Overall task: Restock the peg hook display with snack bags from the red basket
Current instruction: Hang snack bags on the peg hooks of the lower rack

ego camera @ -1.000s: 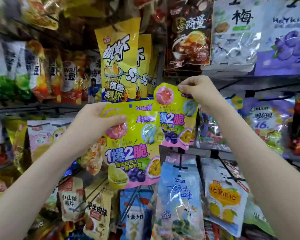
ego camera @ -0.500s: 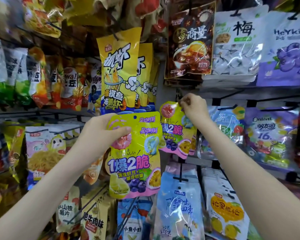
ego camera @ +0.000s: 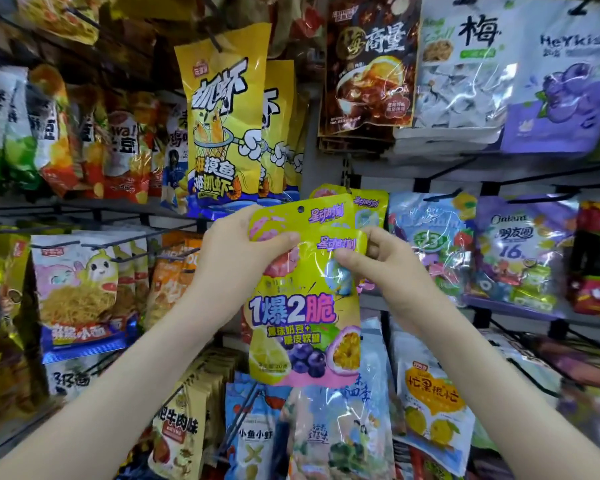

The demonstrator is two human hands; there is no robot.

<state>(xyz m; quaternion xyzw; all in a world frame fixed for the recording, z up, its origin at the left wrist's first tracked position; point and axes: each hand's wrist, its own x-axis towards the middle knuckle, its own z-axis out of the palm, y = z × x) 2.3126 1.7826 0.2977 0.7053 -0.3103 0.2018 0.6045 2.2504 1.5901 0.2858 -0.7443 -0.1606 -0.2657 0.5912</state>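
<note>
Left hand [ego camera: 236, 252] and right hand [ego camera: 387, 266] pinch stacked yellow-green bags [ego camera: 291, 327] labelled "1爆2脆".

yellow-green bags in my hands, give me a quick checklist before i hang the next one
1. Left hand grips front bag and rear bag together: ok.
2. Right hand pinches the front bag's top corner: ok.
3. Rear bag's hang hole unblocked: ok.
4. Front bag's own hole visible: cannot tell.
5. Peg tip in sight by the hung bag: cannot tell.
</note>
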